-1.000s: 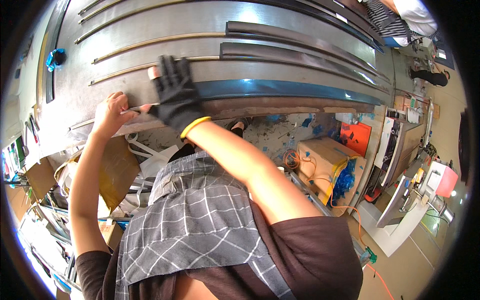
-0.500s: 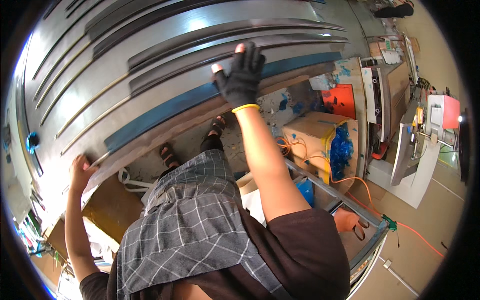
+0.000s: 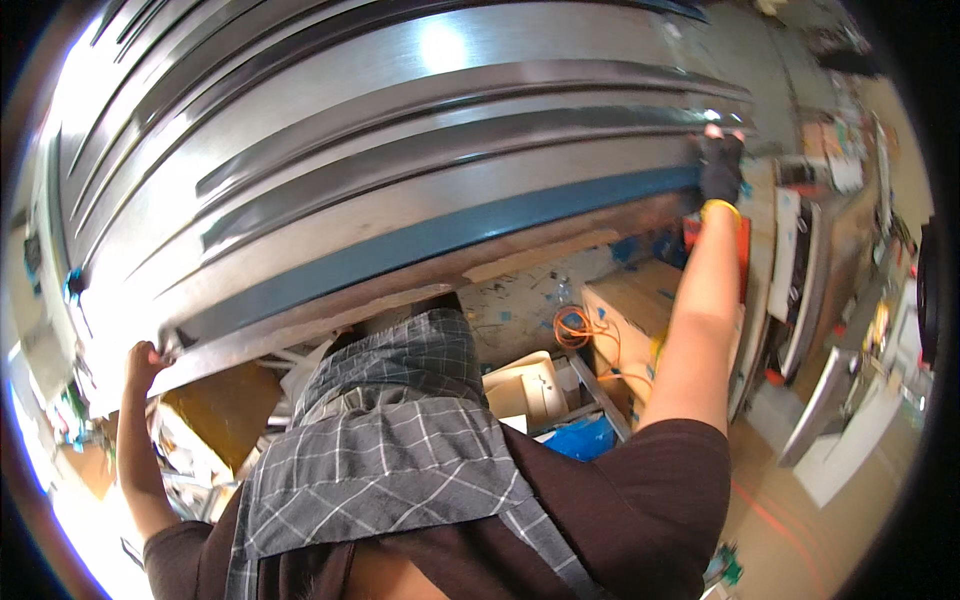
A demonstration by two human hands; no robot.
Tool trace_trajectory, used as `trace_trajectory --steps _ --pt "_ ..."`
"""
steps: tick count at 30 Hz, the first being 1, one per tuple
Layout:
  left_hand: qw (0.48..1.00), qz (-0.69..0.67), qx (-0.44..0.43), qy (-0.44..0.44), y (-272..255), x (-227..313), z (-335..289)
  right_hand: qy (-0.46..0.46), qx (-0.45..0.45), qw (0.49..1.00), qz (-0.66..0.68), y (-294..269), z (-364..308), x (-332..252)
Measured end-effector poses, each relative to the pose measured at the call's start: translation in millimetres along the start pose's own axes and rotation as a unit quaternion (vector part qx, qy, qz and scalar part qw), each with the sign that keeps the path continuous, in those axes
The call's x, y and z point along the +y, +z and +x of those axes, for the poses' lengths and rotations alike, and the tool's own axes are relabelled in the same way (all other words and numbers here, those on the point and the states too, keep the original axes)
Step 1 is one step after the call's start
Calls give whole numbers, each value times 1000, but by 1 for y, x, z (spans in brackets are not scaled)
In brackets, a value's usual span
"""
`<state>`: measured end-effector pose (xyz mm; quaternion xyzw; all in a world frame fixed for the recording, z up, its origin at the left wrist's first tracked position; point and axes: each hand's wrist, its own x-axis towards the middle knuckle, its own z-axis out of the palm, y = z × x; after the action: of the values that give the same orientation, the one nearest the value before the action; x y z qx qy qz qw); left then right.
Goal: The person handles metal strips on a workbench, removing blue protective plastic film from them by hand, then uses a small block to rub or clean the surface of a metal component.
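Note:
On the metal-topped table (image 3: 330,120) several long dark strips lie roughly parallel. Closest to me is a long blue strip (image 3: 430,238) along the near edge. At the table's near-left corner is my bare left hand (image 3: 147,362), its fingers bent together by the left end of the blue strip; what they grip is unclear. My right hand (image 3: 720,170), in a black fingerless glove with a yellow wristband, reaches to the far right. Its fingertips meet the right end of a dark strip (image 3: 450,140), and the hand covers the blue strip's right end. Blur hides its grip.
Below the table edge stand a cardboard box (image 3: 640,300) with a coiled orange hose (image 3: 575,328), a cream bin (image 3: 528,388), and a brown carton (image 3: 225,410) at left. Panels (image 3: 785,250) lean at the right.
My right hand has moved from above the strips' middle out to their right ends. My left hand stays near the left corner, slightly lower. The view has shifted closer to the table.

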<state>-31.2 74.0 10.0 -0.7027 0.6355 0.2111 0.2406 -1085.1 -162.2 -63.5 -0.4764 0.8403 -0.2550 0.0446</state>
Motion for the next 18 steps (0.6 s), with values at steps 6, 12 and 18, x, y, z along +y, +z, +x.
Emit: trace_trajectory --steps 6,12,18 --pt "996 -45 66 41 -19 39 14 -113 14 982 -149 -4 5 70" --pt "978 -173 100 66 -15 46 -12 -321 55 927 -186 28 -148 -126" --pt "951 -148 207 173 19 14 -5 -451 -37 888 -85 70 -320 -327"
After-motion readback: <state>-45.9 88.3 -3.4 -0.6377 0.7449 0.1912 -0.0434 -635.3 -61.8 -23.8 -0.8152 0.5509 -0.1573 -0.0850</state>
